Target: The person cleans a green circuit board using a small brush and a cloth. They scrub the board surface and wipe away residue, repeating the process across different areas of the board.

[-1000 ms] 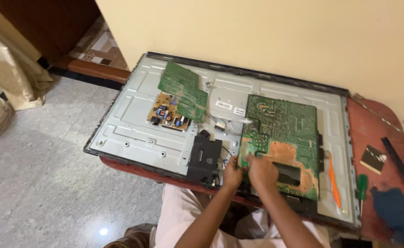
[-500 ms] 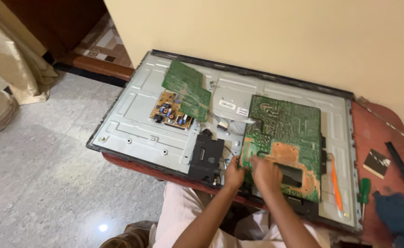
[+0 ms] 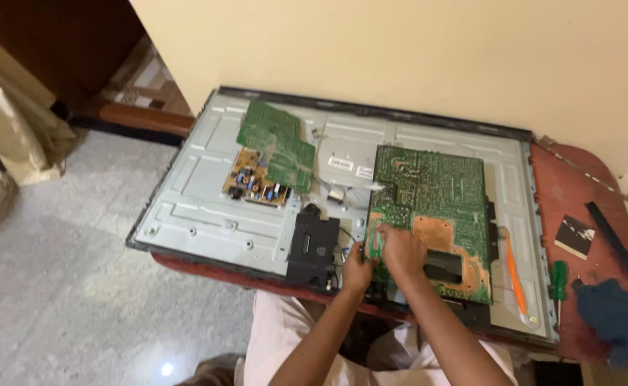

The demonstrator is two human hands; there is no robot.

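The large green circuit board point(image 3: 432, 214) lies copper side up on the opened back of a flat television panel point(image 3: 207, 207), which rests on a red-brown table point(image 3: 571, 193) against a cream wall. Both hands work at the board's near left corner. The right hand point(image 3: 400, 250) lies on top of that corner, fingers curled down onto the board edge; whether they pinch it or only press I cannot tell. The left hand point(image 3: 358, 270) sits just beside it at the lower left, fingers closed against the board's edge or something beneath it, and its hold is hidden too.

Against a second ago the hands are in the same spot on the same corner, and the board lies as it did; only the view has swung a little. So the work at this corner looks unfinished.

Just left of the hands sits a black plastic block point(image 3: 312, 246). Farther off, up and left, a smaller green board point(image 3: 277, 143) overlaps a yellowish board with components point(image 3: 253, 187). To the right of the grip an orange-handled tool point(image 3: 514, 279) lies on the panel, then a green-handled screwdriver point(image 3: 558, 280) and a blue cloth point(image 3: 614, 318) on the table.
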